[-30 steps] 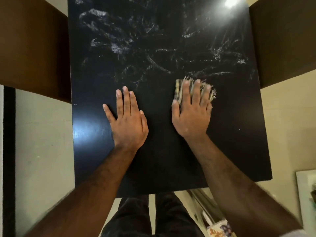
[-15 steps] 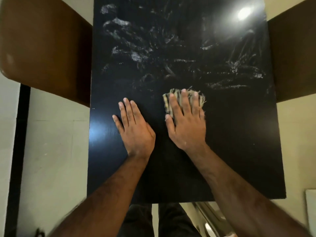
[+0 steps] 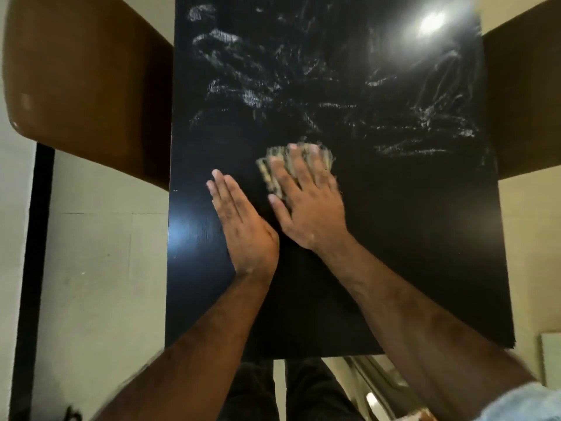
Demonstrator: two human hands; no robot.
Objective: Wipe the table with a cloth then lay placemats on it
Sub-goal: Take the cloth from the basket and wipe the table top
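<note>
Cloth (image 3: 268, 170), small, pale and frayed, lay bunched under my right hand (image 3: 306, 205) near the middle of the black counter (image 3: 409, 238). That hand's fingers were spread flat on top, pressing rather than gripping, and its outline was blurred. My left hand (image 3: 243, 226) rested just beside it on the left, with fingers straight and close together, holding nothing.

I judged the cloth soft, light and limp, apt to crumple or slip out from under the palm. It was best driven with flat pressure across its whole top, or pinched at a frayed edge when it had to be lifted. The glossy counter looked slick enough for it to slide easily.

Whitish smears (image 3: 243, 95) covered the far half beneath a lamp's glare (image 3: 431, 21), while the near half looked dark and clean. By my reckoning the wiping was about half done. No placemats were in view.

Open room for sweeping lay ahead and to the right, across the smeared part. The left long edge ran near my left hand, and the near edge sat against my legs. A brown chair (image 3: 85, 86) stood close along the far left edge and another chair (image 3: 522, 101) along the far right. A stroke carried off either side risked knuckles on wood or the cloth dropping to the pale floor (image 3: 91, 268).
</note>
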